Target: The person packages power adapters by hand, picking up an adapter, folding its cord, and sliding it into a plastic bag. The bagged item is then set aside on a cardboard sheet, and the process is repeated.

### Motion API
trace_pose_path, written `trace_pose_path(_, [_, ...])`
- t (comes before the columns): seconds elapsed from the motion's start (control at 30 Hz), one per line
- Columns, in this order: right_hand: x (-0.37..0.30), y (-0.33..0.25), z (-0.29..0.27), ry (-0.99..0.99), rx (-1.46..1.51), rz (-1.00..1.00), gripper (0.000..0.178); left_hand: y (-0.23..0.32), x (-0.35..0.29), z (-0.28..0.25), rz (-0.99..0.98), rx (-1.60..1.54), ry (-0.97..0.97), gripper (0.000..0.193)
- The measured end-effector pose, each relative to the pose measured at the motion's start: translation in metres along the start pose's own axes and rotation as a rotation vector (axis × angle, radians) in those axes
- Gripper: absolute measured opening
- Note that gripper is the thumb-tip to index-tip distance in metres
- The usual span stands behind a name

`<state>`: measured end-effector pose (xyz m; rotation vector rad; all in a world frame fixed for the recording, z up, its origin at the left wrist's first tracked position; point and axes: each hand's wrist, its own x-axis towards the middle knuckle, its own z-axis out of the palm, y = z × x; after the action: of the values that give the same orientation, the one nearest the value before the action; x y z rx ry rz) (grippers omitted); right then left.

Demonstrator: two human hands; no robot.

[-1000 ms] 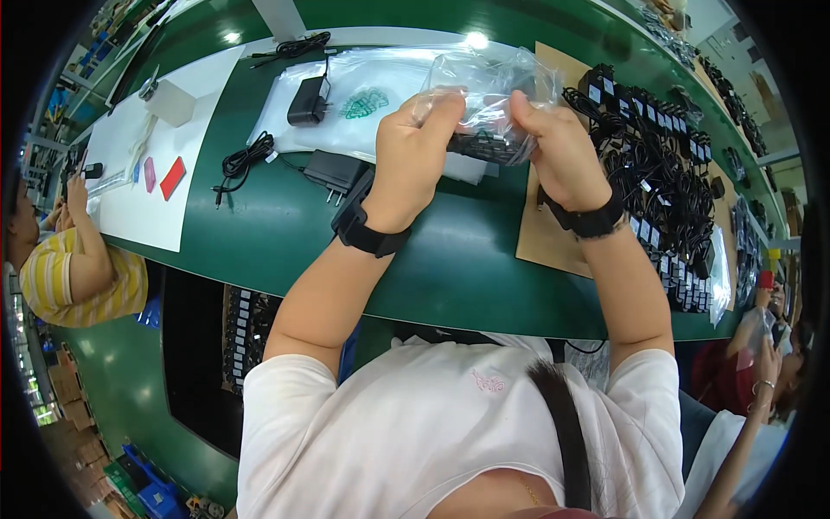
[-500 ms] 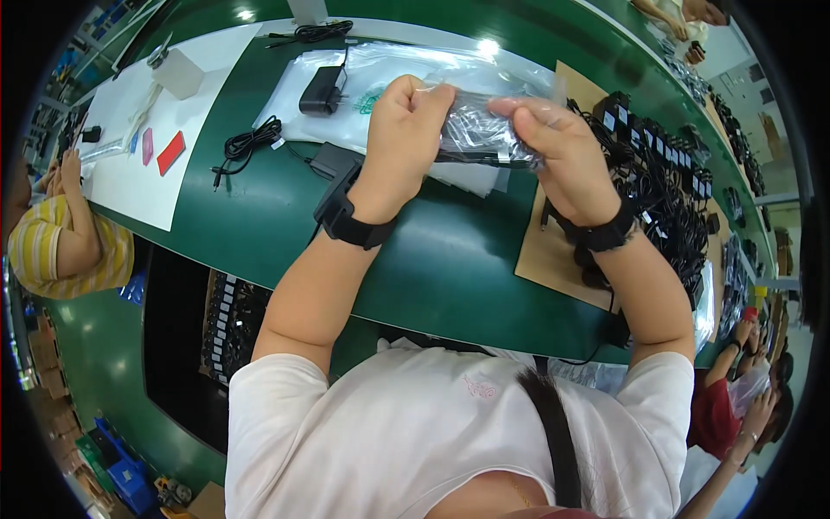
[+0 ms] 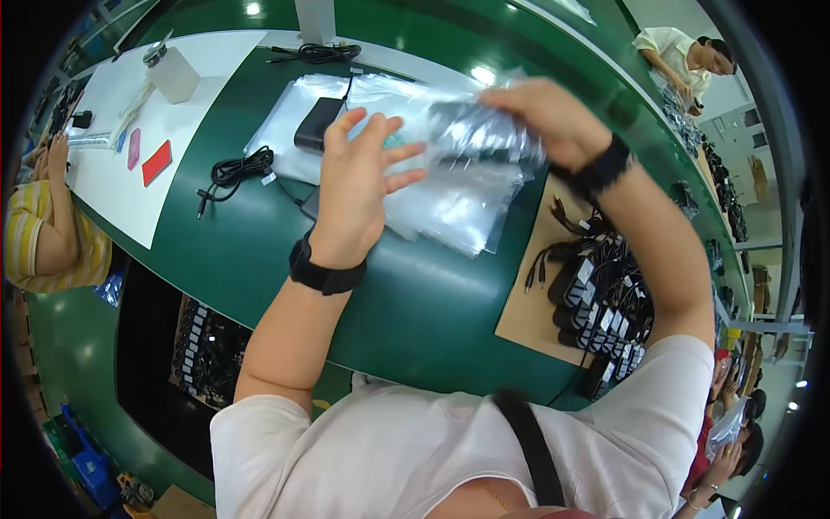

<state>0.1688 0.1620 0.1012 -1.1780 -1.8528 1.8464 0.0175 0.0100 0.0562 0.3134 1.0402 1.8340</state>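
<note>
My right hand (image 3: 558, 121) grips the right end of a clear plastic bag (image 3: 484, 131) with something dark inside; motion blurs it, so the contents are hard to make out. Fingers spread, my left hand (image 3: 353, 190) is open and holds nothing, a little left of that bag. Beneath both lies a stack of flat clear plastic bags (image 3: 458, 216) on the green table. A black power adapter (image 3: 316, 125) rests on the stack's left part, just beyond my left hand. To the left is a coiled black cable (image 3: 238, 171) with a barrel plug.
Black adapters with bundled cables (image 3: 601, 298) crowd a cardboard sheet (image 3: 527, 320) at right. Another coiled cable (image 3: 320, 54) lies at the far edge. On the white surface at left are a bottle (image 3: 177, 76) and a red block (image 3: 157, 163). Co-workers sit left and right.
My left hand has let go of the filled bag and opened, moving left and nearer. My right hand keeps the bag. The view has shifted, showing more of the flat bag stack.
</note>
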Motion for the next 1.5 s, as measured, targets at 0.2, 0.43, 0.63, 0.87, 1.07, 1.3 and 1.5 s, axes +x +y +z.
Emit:
trace_pose_path(0.2, [0.142, 0.044, -0.158, 0.792, -1.482, -0.287, 0.024, -0.004, -0.005, 0.003, 0.236, 0.258, -0.114, 0.027])
trace_pose_path(0.43, [0.131, 0.059, -0.171, 0.286, -1.429, -0.042, 0.041, -0.014, -0.004, -0.003, 0.557, 0.407, -0.095, 0.012])
trace_pose_path(0.63, [-0.006, 0.009, -0.161, 0.214, -1.519, 0.411, 0.033, -0.011, -0.008, 0.0, 0.507, 0.384, -0.139, 0.012])
trace_pose_path(0.87, [-0.064, 0.117, -0.162, 0.607, -1.176, 0.159, 0.06, -0.031, -0.013, 0.01, 0.499, 0.403, -0.248, 0.013])
trace_pose_path(1.07, [-0.095, 0.084, -0.164, 0.966, -0.943, -0.213, 0.06, -0.034, -0.007, 0.007, 0.423, 0.361, -0.247, 0.012])
trace_pose_path(1.3, [-0.169, 0.04, -0.155, 0.999, -0.191, -0.995, 0.051, -0.031, -0.025, 0.022, 0.381, 0.351, -0.36, 0.012])
trace_pose_path(1.5, [-0.203, 0.053, -0.192, 0.557, 0.467, -1.075, 0.026, -0.026, -0.025, 0.033, 0.351, 0.375, -0.398, 0.013])
